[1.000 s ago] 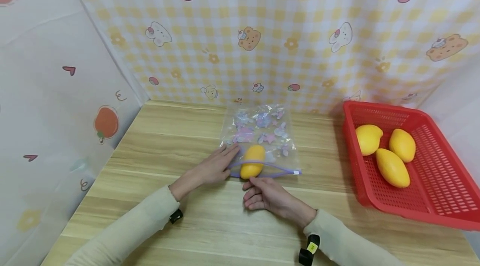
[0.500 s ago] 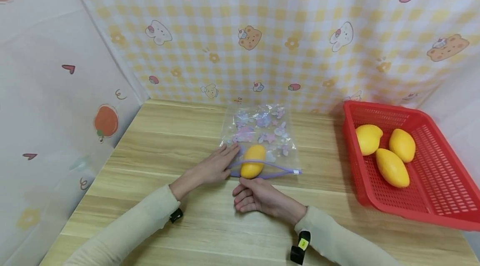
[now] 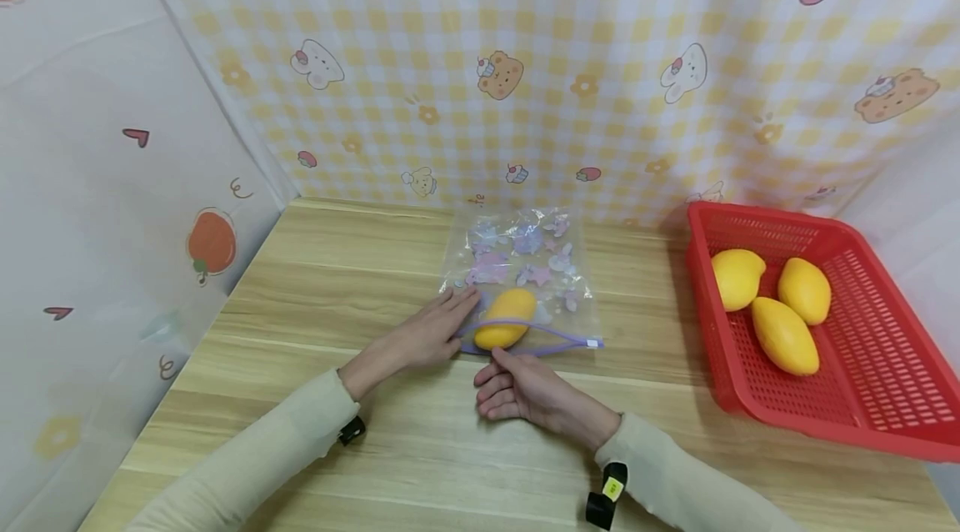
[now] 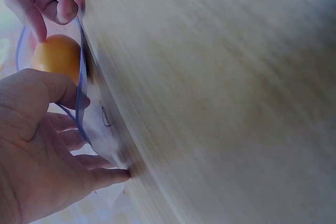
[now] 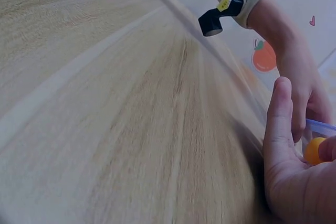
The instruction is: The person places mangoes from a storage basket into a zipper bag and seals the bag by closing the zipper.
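Yellow mango [image 3: 513, 307] just inside a clear bag [image 3: 517, 253], between both hands [image 3: 423, 338] [image 3: 532, 390].

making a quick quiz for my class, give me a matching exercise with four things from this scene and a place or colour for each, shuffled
1. basket
2. plastic bag
3. left hand
4. mango outside basket

A. at the bag's left edge
B. clear with coloured prints
C. in the bag's mouth
D. red, on the right

Pairs: 1-D, 2-B, 3-A, 4-C
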{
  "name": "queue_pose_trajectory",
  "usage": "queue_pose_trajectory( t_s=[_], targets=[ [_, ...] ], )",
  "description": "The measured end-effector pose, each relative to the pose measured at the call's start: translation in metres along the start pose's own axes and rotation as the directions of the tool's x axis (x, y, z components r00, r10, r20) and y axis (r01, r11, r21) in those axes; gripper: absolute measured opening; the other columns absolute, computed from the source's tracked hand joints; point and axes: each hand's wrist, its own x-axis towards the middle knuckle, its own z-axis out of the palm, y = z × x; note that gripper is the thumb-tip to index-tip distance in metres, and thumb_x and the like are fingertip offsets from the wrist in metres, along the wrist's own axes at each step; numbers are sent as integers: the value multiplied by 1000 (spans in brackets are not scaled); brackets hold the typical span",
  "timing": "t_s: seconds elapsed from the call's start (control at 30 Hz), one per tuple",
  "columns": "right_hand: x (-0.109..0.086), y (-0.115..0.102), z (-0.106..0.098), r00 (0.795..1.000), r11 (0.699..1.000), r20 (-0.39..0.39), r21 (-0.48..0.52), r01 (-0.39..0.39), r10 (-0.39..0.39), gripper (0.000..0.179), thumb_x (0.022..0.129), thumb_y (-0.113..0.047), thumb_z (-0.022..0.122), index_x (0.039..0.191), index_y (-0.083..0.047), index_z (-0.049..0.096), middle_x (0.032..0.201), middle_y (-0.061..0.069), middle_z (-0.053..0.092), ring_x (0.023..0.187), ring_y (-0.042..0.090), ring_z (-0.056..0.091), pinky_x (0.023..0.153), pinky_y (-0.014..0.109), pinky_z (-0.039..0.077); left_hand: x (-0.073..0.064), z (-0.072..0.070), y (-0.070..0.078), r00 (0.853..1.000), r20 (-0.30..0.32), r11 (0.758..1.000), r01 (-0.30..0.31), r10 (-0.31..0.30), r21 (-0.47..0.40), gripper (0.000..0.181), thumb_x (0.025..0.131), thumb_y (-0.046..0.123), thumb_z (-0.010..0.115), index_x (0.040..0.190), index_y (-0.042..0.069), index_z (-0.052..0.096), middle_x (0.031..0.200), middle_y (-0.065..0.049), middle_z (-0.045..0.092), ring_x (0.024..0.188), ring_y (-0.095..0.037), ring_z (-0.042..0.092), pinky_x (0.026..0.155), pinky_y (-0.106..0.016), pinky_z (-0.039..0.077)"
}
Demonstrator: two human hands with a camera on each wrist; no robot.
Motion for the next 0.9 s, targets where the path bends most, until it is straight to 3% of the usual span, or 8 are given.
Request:
queue_pose_trajectory(
  t_s=[0.33, 0.9],
  targets=[
    [6, 0, 5, 998, 1000, 56, 10, -22, 22, 51, 111, -38, 36, 105, 6, 64, 82, 8, 72, 73, 19, 73, 69, 30, 62, -1, -1, 0, 1000, -2, 1000, -4, 4, -6, 76, 97, 7, 64, 158, -7, 22, 164, -24, 17, 147, -49, 14, 121, -52, 10],
    [8, -9, 1, 999, 999, 31, 18, -44, 44, 59, 112, -42, 30, 100, 4, 65, 81, 9, 71, 72, 20, 73, 69, 31, 62, -3, -2, -5, 1000, -19, 999, -25, 24, -36, 76, 96, 10, 64, 158, -7, 22, 163, -25, 18, 148, -49, 13, 121, -53, 11]
  ],
)
